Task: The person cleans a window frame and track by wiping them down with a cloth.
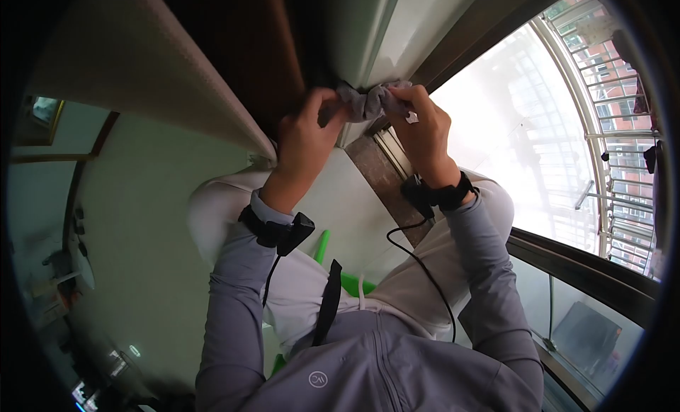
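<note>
A person in a gray zip-front jacket [425, 362] and pale trousers [227, 206] grips a bunched gray cloth [365, 104] with both hands beside a bright window [510, 114]. The left hand [294, 136] pinches the cloth's left end, thumb and forefinger drawn close around the fabric; the right hand [423, 132] pinches the opposite end, its thumb and forefinger likewise narrowed on the folds. The cloth is gathered between the two sets of fingertips, its crumpled middle exposed, in front of the near end of a pale panel [418, 29]; whether it presses against the panel's edge cannot be told.

On the chest of the jacket, a round light emblem [318, 379] encloses lettering that resembles a W and a C, though it is too small to read with certainty. Each wrist carries a black strap, the left strap [265, 231] and the right strap [453, 194], both with black cables trailing toward the lap. Bright green plastic [354, 283] shows between the legs. Metal bars [616, 136] stand beyond the glass.
</note>
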A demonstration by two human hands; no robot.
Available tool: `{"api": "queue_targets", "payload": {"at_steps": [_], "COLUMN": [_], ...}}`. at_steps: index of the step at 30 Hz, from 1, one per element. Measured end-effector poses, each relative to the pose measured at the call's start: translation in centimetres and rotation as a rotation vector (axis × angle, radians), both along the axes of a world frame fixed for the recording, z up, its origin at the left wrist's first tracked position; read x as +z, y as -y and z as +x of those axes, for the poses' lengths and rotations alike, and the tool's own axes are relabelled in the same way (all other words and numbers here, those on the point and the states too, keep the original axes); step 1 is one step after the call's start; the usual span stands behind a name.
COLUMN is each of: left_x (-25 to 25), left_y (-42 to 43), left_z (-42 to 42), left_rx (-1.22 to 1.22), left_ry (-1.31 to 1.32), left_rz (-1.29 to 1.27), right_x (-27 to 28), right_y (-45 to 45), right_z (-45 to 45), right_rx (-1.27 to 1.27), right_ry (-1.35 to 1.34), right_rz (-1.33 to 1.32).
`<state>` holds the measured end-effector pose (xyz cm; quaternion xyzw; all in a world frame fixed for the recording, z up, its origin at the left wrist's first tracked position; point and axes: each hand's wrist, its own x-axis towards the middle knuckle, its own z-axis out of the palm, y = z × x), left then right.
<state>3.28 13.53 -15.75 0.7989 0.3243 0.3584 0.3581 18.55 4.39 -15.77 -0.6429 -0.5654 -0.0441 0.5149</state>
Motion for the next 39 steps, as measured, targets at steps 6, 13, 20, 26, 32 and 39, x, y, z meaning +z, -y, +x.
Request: {"api": "queue_targets", "payload": {"at_steps": [6,13,20,26,32,39], "left_x": [-0.4,-5.2,-1.4,-5.0,-2.9,-2.9], "left_y": [-0.7,-2.1,-0.8,-2.2,-0.9,-1.9], "left_z": [-0.2,0.2,-0.3,-0.1,0.0,-0.1], "left_rx": [0.045,-0.087,-0.009,-0.058,-0.005,0.005], "left_ry": [-0.063,-0.414,-0.133,-0.365,-0.188,-0.191], "left_rz": [0.053,-0.169,-0.239,-0.122,-0.263,-0.086], "right_x": [-1.5,-5.3,-0.6,-5.1,-2.7,-1.9], "right_y": [-0.4,0.0,-0.2,-1.0,-0.7,-1.2], "right_z": [-0.8,-2.2,-1.7,-2.3,-2.2,-2.3], "right_rx": [0.002,0.121,0.099,0.125,0.105,0.066], "right_ry": [-0.182,0.007,-0.087,-0.161,-0.108,-0.172], "right_rz": [-0.116,-0.415,-0.086,-0.313,-0.17,-0.158]}}
